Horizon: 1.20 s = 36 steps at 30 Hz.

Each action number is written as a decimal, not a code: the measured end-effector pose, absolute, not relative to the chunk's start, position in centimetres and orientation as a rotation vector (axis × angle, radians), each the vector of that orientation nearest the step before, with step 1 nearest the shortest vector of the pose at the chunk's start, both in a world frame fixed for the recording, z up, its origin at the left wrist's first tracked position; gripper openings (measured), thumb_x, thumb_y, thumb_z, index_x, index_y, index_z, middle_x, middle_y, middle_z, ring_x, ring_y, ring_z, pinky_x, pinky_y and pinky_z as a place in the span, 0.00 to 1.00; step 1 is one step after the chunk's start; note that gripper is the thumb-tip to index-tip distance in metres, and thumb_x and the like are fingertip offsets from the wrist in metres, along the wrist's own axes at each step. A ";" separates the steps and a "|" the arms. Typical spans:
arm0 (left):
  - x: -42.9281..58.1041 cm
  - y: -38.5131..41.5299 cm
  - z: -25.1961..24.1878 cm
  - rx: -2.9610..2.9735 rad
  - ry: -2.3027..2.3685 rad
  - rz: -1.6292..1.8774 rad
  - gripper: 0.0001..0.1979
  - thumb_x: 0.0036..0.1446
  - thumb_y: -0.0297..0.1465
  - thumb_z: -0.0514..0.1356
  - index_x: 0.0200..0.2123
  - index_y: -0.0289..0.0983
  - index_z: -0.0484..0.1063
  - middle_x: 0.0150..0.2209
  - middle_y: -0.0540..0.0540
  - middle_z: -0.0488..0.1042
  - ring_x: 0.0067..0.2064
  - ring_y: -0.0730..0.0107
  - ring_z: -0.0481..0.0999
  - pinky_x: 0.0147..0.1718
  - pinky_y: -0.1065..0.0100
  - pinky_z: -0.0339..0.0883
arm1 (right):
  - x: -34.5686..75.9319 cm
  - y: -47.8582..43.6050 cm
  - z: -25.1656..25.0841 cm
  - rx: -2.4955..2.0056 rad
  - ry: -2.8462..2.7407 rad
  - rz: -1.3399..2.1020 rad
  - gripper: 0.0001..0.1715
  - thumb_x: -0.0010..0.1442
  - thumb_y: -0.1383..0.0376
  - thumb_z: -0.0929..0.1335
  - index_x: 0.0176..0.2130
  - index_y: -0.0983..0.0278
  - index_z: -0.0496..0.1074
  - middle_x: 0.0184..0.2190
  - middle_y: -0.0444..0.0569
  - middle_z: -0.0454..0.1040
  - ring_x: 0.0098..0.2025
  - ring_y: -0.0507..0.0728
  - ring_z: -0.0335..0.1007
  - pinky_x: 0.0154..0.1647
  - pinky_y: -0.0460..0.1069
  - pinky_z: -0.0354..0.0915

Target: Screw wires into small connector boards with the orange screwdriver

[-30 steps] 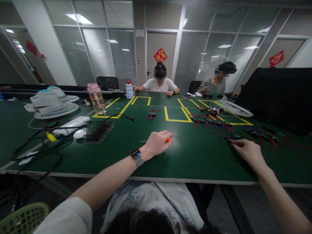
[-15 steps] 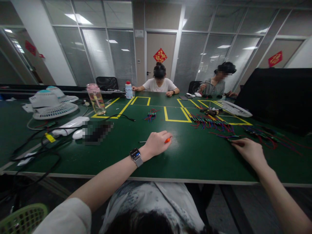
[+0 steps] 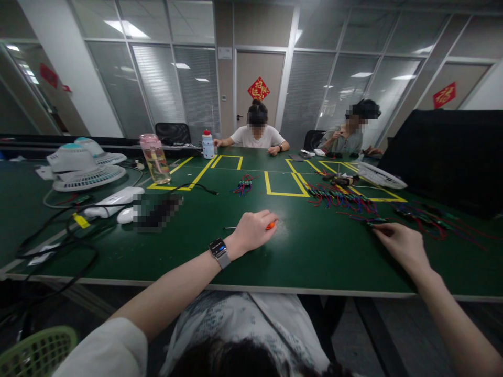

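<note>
My left hand rests on the green table, closed around a screwdriver. Its orange handle shows past the fingers, and the thin metal shaft sticks out on the left side of the hand. Over on the right, my right hand pinches the near edge of a small green circuit board with wires between thumb and fingers. The board lies at table level, with red and blue wires trailing left. Just behind it is a row of similar wired boards; more boards lie to the right.
A small cluster of wired boards sits mid-table near yellow tape outlines. At left are a pink-lidded bottle, white fans, a power strip and black cables. A black monitor stands right. Two people sit across the table.
My hands stay nearly in place, the right still on the circuit board. Across the table, the person at right has raised a hand slightly.
</note>
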<state>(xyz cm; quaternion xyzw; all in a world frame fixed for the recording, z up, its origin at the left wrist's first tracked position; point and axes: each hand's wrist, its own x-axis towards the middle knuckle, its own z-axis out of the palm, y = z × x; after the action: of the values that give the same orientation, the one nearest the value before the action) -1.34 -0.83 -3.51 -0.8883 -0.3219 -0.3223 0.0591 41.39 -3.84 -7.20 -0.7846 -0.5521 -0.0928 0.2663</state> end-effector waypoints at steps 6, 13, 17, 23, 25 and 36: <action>-1.3 -0.9 -3.4 -2.691 -0.964 -0.982 0.09 0.62 0.31 0.53 0.39 0.37 0.73 0.34 0.48 0.76 0.33 0.71 0.76 0.30 0.72 0.66 | 41.1 -4.3 -7.5 -2.024 -1.429 -0.236 0.20 0.48 0.56 0.66 0.35 0.63 0.79 0.34 0.51 0.80 0.40 0.65 0.76 0.41 0.52 0.67; -1.3 -0.8 -3.5 -2.687 -0.966 -0.986 0.09 0.62 0.31 0.53 0.39 0.37 0.73 0.35 0.48 0.76 0.33 0.71 0.76 0.31 0.72 0.66 | 41.9 -5.2 -7.4 -1.926 -1.396 -0.179 0.26 0.43 0.45 0.66 0.32 0.60 0.80 0.32 0.50 0.80 0.38 0.68 0.75 0.39 0.55 0.67; -1.3 -0.8 -3.5 -2.683 -0.976 -0.976 0.10 0.62 0.31 0.53 0.39 0.37 0.73 0.35 0.48 0.76 0.33 0.71 0.76 0.30 0.72 0.66 | 44.2 -5.7 -8.5 -1.866 -1.557 -0.180 0.27 0.42 0.43 0.66 0.30 0.60 0.80 0.30 0.49 0.80 0.35 0.66 0.75 0.34 0.54 0.68; -1.2 -0.8 -3.5 -2.690 -0.974 -0.981 0.10 0.62 0.31 0.53 0.39 0.38 0.73 0.35 0.48 0.76 0.33 0.71 0.76 0.30 0.72 0.66 | 48.6 -5.2 -9.8 -1.899 -1.650 -0.553 0.24 0.48 0.47 0.62 0.27 0.60 0.79 0.33 0.54 0.77 0.36 0.67 0.72 0.31 0.57 0.67; -1.2 -0.8 -3.5 -2.692 -0.971 -0.980 0.10 0.62 0.31 0.53 0.39 0.38 0.74 0.35 0.48 0.76 0.33 0.71 0.76 0.30 0.72 0.66 | 49.6 -4.7 -10.0 -1.888 -1.675 -0.632 0.23 0.50 0.50 0.61 0.27 0.60 0.79 0.34 0.54 0.75 0.35 0.66 0.72 0.31 0.56 0.67; -1.3 -0.8 -3.6 -2.703 -0.970 -0.973 0.10 0.62 0.31 0.53 0.39 0.38 0.73 0.35 0.48 0.77 0.33 0.71 0.76 0.31 0.72 0.66 | 50.3 -3.2 -9.5 -1.977 -1.814 -0.602 0.21 0.52 0.57 0.61 0.29 0.62 0.80 0.36 0.54 0.77 0.31 0.61 0.74 0.29 0.52 0.68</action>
<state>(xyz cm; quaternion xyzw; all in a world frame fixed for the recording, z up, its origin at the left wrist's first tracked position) -1.25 -0.78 -3.55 -0.8901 -0.3194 -0.3204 0.0547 50.33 -3.23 -9.55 -0.7052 -0.6471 -0.2147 0.1948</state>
